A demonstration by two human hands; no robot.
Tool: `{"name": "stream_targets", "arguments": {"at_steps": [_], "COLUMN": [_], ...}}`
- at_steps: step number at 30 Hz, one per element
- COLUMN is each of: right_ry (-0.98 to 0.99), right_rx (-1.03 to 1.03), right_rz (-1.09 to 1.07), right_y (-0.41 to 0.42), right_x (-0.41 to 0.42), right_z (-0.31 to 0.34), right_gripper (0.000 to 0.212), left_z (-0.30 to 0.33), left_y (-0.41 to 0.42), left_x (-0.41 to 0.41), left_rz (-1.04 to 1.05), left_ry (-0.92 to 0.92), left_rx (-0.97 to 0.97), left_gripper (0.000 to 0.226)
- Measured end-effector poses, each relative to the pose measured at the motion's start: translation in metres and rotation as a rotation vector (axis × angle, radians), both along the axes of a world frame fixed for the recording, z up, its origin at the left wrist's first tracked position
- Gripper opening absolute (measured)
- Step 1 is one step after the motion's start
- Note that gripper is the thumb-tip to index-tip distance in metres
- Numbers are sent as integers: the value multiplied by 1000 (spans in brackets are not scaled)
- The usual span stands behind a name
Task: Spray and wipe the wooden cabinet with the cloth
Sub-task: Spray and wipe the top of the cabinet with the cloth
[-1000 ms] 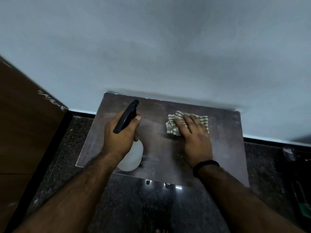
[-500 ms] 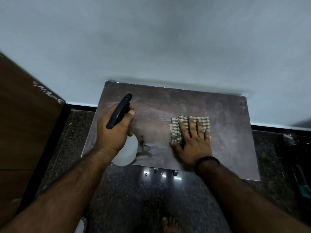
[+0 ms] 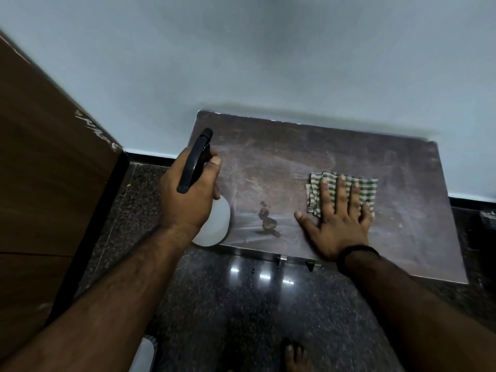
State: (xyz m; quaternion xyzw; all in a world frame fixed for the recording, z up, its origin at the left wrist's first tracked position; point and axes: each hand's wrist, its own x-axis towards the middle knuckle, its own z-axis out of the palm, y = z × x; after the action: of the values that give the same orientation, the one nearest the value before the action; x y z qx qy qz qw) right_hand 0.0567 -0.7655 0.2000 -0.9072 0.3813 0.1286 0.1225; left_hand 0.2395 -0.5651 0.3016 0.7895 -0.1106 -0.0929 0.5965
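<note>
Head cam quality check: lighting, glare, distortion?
Head view: dim, bluish light; bright glare spots on the polished floor below the cabinet top; wide-angle bending at the edges. Right hand on the cloth and left hand gripping the spray bottle are sharp enough.

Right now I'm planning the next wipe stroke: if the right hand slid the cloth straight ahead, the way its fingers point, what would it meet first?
Only bare cabinet top, then probably the wall behind its far edge; the right hand and cloth have nothing else ahead.
</note>
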Motion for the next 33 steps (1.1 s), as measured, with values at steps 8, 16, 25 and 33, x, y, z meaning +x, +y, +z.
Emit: {"name": "stream_targets", "arguments": {"at_steps": [8, 16, 25, 33], "right_ry": [9, -64, -122, -558], "right_rx": [11, -113, -281, -88], "right_rz": [-5, 41, 190, -192], "right_y": [2, -5, 22, -33], "right_x": [-2, -5, 34, 34], "right_z": [0, 6, 2, 27], "right_gripper": [91, 98, 79, 31], "left_z": [-5, -4, 14, 36], "left_y": [5, 19, -2, -31], "left_x": [1, 11, 16, -8], "left_rz": [-68, 9, -81, -221], "left_ry": [42, 208, 224, 198], "left_rx": [156, 463, 401, 339], "left_gripper": [13, 20, 12, 14]}}
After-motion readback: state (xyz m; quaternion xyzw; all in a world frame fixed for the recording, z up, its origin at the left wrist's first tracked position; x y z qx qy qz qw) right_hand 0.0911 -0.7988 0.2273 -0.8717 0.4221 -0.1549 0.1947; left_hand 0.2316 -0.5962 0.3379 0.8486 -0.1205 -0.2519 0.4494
